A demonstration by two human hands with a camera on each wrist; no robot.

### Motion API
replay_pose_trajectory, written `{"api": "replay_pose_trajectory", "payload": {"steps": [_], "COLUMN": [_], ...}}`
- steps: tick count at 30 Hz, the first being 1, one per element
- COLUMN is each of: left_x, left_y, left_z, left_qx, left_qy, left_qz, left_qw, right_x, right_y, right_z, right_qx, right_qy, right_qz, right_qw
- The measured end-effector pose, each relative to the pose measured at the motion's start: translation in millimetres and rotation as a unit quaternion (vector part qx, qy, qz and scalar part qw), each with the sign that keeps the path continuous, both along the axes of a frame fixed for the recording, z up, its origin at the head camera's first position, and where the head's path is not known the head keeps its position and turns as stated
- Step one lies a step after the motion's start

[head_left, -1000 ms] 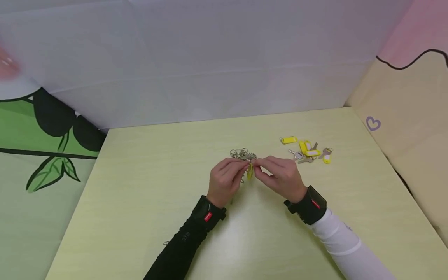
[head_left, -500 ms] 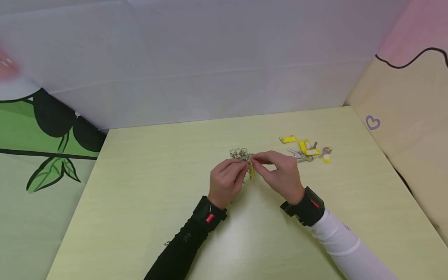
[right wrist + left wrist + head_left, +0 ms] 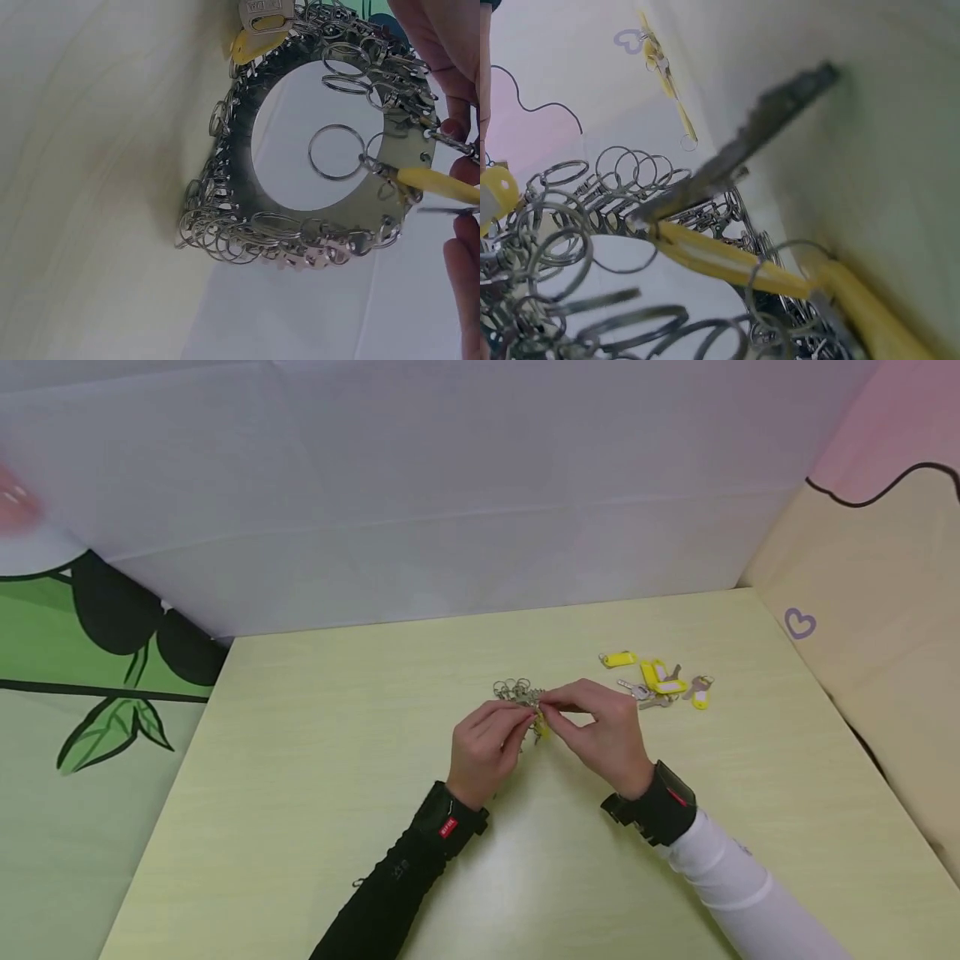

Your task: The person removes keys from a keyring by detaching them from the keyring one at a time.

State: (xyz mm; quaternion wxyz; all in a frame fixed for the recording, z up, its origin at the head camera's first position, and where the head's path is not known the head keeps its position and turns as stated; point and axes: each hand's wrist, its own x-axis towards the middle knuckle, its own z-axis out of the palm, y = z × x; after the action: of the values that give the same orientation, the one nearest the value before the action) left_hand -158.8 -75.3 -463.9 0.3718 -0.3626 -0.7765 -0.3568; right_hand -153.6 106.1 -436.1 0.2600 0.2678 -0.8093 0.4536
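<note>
My left hand (image 3: 483, 750) and right hand (image 3: 603, 735) meet at mid-table, fingertips close together, beside a cluster of metal key rings (image 3: 513, 689). In the right wrist view these rings hang from small clasps around a flat metal plate (image 3: 247, 157) with a large round hole. My left fingers (image 3: 457, 90) pinch one small metal clasp (image 3: 448, 141). The right thumb and index finger pinch a key (image 3: 450, 211), seen edge-on beside a yellow key tag (image 3: 431, 180). In the left wrist view another toothed key (image 3: 742, 146) and yellow tag (image 3: 735, 259) hang from the plate.
To the right on the pale wooden table (image 3: 315, 760) lies a loose pile of keys (image 3: 636, 690) and yellow tags (image 3: 667, 687). One yellow tag (image 3: 619, 659) lies slightly apart from them. A pale wall (image 3: 450, 560) rises behind the table's back edge.
My right hand has moved slightly left and its grip has shifted, thumb and index now spread wider behind the fingertips. The yellow tag between the hands has turned. My left hand barely moved.
</note>
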Motion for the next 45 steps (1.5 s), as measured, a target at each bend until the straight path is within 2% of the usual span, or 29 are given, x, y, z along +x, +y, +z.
{"api": "replay_pose_trajectory", "payload": {"steps": [7,13,23,30,34,37,41,43,45], "left_x": [-1.0,-1.6,-1.6,-2.3,-2.5,-2.9,-3.0,-2.7,-2.9], "left_y": [-0.4,-2.9,-4.6,-5.8,-5.2,-4.0,-2.8,-2.9,-3.2], "left_z": [2.8,4.0,3.9,4.9,4.9,3.7,2.6,2.8,3.0], "left_qx": [-0.012,-0.034,-0.046,-0.057,-0.054,-0.038,-0.014,-0.01,-0.009], "left_qy": [0.024,0.045,0.045,0.051,0.029,-0.009,-0.066,-0.085,-0.094], "left_qz": [-0.012,-0.002,0.006,0.018,0.02,0.012,0.001,0.0,-0.003], "left_qw": [0.9996,0.9984,0.9979,0.9969,0.9979,0.9992,0.9977,0.9963,0.9955], "right_x": [-1.9,-2.0,-1.4,-2.5,-2.1,-1.3,0.1,0.5,0.5], "right_y": [4.2,4.7,4.8,4.1,3.2,2.6,2.9,3.2,3.5], "right_z": [-0.1,2.9,3.7,1.5,1.7,3.2,6.0,6.9,7.1], "right_qx": [0.035,0.063,0.071,0.105,0.131,0.167,0.222,0.237,0.236], "right_qy": [0.015,0.034,0.038,0.031,0.042,0.061,0.095,0.109,0.113], "right_qz": [-0.006,0.002,0.001,0.011,0.01,0.007,0.006,0.009,0.016], "right_qw": [0.999,0.997,0.997,0.994,0.99,0.984,0.97,0.965,0.965]}}
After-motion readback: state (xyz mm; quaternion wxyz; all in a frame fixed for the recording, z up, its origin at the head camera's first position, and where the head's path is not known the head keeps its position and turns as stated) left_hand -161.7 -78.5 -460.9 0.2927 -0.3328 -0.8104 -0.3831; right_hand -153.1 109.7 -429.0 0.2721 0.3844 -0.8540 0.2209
